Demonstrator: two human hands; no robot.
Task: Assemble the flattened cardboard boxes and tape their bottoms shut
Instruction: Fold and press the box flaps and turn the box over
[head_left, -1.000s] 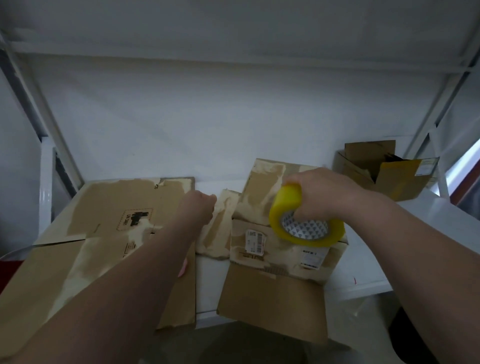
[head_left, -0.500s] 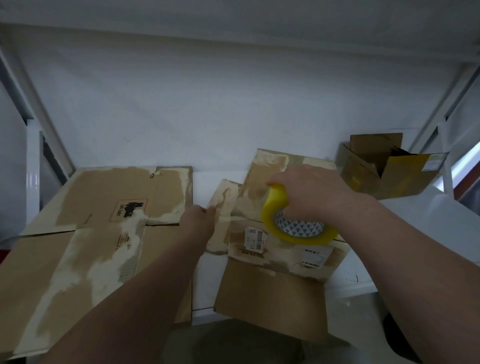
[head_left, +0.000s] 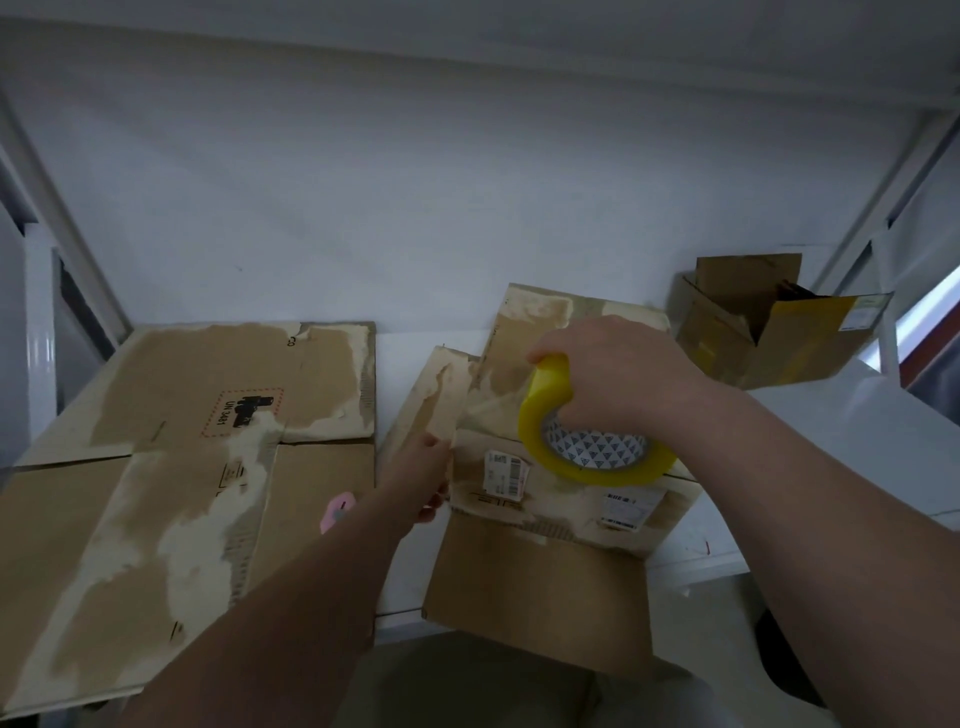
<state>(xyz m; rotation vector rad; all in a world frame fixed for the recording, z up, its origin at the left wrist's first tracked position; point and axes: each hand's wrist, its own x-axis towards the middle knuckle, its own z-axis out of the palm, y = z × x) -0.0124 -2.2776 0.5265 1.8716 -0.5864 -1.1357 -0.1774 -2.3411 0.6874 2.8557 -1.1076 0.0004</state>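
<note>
A worn cardboard box (head_left: 540, 571) lies at the middle of the white table, its front flap hanging over the table edge. On its top rests a yellow roll of tape (head_left: 587, 447), gripped from above by my right hand (head_left: 618, 374). My left hand (head_left: 421, 467) pinches the box's left side flap (head_left: 436, 395) at the box's left edge. A large flattened cardboard box (head_left: 171, 467) with a red-framed label lies to the left.
An assembled open box (head_left: 769, 332) stands at the back right by the white frame. A small pink object (head_left: 335, 512) lies on the flattened box, partly hidden by my left forearm. The white wall (head_left: 415, 182) closes the back.
My left hand has moved right from the flattened box to the left edge of the middle box. My right hand with the tape roll stays on the box.
</note>
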